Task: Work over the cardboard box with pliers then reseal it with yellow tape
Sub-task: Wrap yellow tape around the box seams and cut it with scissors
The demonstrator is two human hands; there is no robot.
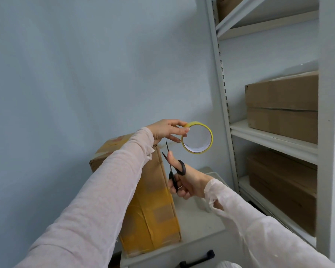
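Resealing is the step in hand, judged from the layout. Shelving (278,144) with stored boxes fills the 3 o'clock side. The cardboard box (155,206), already banded with yellow tape, stands upright on a grey cabinet (201,225) at 6 o'clock. The left hand (166,130), fingers closed in a pinch, holds the yellow tape roll (197,137) at its rim, above the box. The right hand (188,182), just below at 5 o'clock, grips black scissors (175,171), blades slightly parted. The next move calls for severing the thin strip running from roll toward box.
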